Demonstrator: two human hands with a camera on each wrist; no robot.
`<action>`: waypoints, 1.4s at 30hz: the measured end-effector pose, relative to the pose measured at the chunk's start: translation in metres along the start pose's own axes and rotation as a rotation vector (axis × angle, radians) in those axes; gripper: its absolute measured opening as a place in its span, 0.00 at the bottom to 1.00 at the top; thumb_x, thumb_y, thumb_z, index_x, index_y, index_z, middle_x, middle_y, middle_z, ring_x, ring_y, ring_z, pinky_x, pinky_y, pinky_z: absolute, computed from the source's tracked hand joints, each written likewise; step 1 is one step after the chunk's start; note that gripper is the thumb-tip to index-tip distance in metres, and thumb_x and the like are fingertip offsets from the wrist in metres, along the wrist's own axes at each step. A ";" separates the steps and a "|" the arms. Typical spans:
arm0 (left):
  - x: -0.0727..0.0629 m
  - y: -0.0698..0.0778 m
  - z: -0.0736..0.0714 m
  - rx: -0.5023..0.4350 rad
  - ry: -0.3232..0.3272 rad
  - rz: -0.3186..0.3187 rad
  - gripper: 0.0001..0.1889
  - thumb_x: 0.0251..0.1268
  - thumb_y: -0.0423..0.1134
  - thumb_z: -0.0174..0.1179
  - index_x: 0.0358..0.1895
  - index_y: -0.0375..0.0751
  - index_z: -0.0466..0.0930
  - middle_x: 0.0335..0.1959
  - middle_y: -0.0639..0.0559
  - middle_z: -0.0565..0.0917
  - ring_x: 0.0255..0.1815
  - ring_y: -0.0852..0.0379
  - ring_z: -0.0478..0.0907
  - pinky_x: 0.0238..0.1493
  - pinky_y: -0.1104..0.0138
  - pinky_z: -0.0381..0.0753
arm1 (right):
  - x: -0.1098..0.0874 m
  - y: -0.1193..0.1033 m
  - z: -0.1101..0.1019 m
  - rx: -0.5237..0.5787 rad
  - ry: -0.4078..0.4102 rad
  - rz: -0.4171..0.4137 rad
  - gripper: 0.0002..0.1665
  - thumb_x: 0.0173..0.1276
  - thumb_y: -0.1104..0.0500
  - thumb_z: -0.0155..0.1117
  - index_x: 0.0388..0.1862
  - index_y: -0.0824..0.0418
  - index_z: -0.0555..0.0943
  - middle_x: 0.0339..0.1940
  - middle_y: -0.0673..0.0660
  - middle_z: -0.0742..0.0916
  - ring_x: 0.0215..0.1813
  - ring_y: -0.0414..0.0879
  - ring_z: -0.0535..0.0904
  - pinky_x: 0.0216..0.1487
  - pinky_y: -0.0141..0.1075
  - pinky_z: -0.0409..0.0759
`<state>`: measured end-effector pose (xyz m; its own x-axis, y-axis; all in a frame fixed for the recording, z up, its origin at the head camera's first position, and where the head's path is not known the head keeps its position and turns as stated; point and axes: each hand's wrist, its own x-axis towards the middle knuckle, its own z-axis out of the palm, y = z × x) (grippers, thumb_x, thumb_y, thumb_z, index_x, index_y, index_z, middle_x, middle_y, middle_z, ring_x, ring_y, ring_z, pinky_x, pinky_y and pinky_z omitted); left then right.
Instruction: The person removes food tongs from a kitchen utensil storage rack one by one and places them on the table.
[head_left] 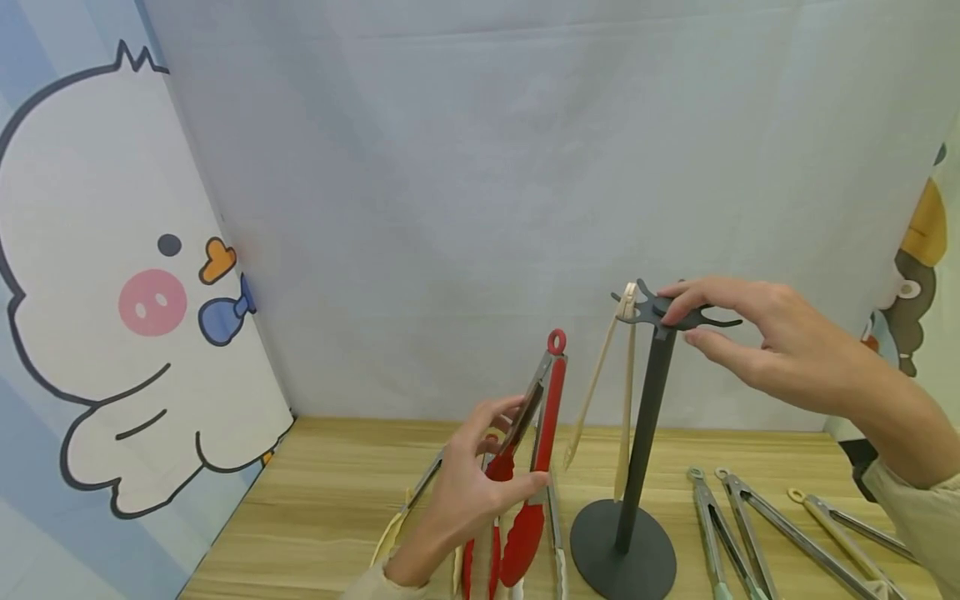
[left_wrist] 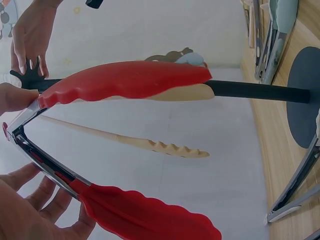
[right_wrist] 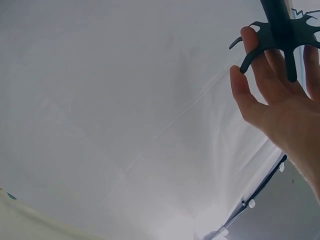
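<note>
My left hand holds a pair of red-and-steel kitchen tongs, thumb on one arm and fingers on the other. Its ring end points up, and the two red scalloped tips are spread apart in the left wrist view. Just right of it stands a dark utensil stand with curved hooks. My right hand grips the stand's top, its fingers bent over the hub between the hooks. Cream tongs hang from a left-side hook, arms splayed.
Several tongs with pale green tips or a cream handle lie on the wooden table right of the stand. Behind my left hand lie more tongs, including yellow-tipped ones. A pale cloth backdrop rises behind the table.
</note>
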<state>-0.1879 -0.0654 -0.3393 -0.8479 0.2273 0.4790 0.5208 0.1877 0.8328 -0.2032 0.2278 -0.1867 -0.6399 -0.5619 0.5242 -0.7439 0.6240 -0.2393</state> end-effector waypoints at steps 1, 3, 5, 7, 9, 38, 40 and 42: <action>-0.001 -0.001 -0.001 0.003 0.003 -0.005 0.34 0.48 0.41 0.72 0.62 0.60 0.70 0.48 0.58 0.76 0.48 0.54 0.71 0.47 0.55 0.73 | 0.000 0.000 0.000 0.000 0.000 -0.001 0.15 0.66 0.67 0.60 0.45 0.46 0.78 0.59 0.51 0.79 0.60 0.35 0.70 0.52 0.26 0.64; -0.002 -0.003 -0.004 0.014 0.013 -0.017 0.34 0.48 0.40 0.72 0.62 0.61 0.70 0.47 0.59 0.76 0.47 0.55 0.71 0.48 0.55 0.73 | 0.000 0.000 0.000 -0.001 0.001 -0.008 0.16 0.66 0.67 0.60 0.45 0.46 0.78 0.59 0.51 0.79 0.60 0.34 0.69 0.53 0.25 0.64; -0.003 -0.004 -0.006 0.024 0.021 -0.025 0.34 0.47 0.40 0.72 0.61 0.61 0.70 0.47 0.59 0.77 0.47 0.55 0.71 0.48 0.55 0.74 | 0.001 0.000 -0.001 -0.001 0.000 -0.015 0.16 0.66 0.67 0.60 0.45 0.46 0.78 0.59 0.51 0.79 0.60 0.33 0.69 0.53 0.25 0.64; -0.004 -0.005 -0.009 0.037 0.030 -0.030 0.34 0.47 0.40 0.73 0.61 0.61 0.71 0.48 0.60 0.76 0.47 0.56 0.71 0.48 0.55 0.74 | 0.001 0.000 -0.001 0.004 -0.005 -0.021 0.16 0.66 0.67 0.60 0.45 0.46 0.78 0.59 0.51 0.79 0.60 0.33 0.69 0.53 0.24 0.64; -0.005 -0.007 -0.011 0.046 0.039 -0.033 0.34 0.47 0.39 0.73 0.61 0.61 0.71 0.49 0.60 0.76 0.47 0.56 0.71 0.47 0.56 0.75 | 0.001 0.001 -0.002 0.009 -0.010 -0.027 0.16 0.66 0.67 0.59 0.45 0.46 0.77 0.59 0.51 0.79 0.60 0.33 0.69 0.53 0.24 0.64; -0.023 -0.022 -0.054 0.150 0.167 -0.133 0.36 0.44 0.35 0.74 0.60 0.58 0.72 0.47 0.57 0.77 0.45 0.54 0.70 0.44 0.57 0.75 | 0.006 -0.026 0.003 -0.081 0.109 0.160 0.14 0.62 0.49 0.67 0.46 0.49 0.79 0.43 0.46 0.84 0.47 0.42 0.77 0.46 0.39 0.71; -0.024 -0.023 -0.057 0.156 0.166 -0.134 0.35 0.44 0.36 0.74 0.60 0.58 0.72 0.47 0.57 0.77 0.45 0.53 0.70 0.43 0.58 0.75 | 0.007 -0.028 0.005 -0.092 0.141 0.153 0.13 0.61 0.50 0.68 0.43 0.49 0.80 0.40 0.44 0.84 0.44 0.41 0.78 0.45 0.36 0.72; -0.026 -0.023 -0.059 0.162 0.162 -0.134 0.35 0.44 0.36 0.74 0.60 0.58 0.72 0.47 0.57 0.76 0.45 0.53 0.70 0.42 0.58 0.75 | 0.007 -0.029 0.007 -0.097 0.167 0.137 0.12 0.60 0.51 0.69 0.41 0.50 0.80 0.37 0.44 0.84 0.41 0.40 0.79 0.44 0.33 0.73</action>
<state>-0.1842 -0.1320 -0.3547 -0.9085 0.0361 0.4163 0.4006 0.3593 0.8429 -0.1878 0.2023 -0.1815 -0.6871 -0.3757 0.6218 -0.6249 0.7422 -0.2421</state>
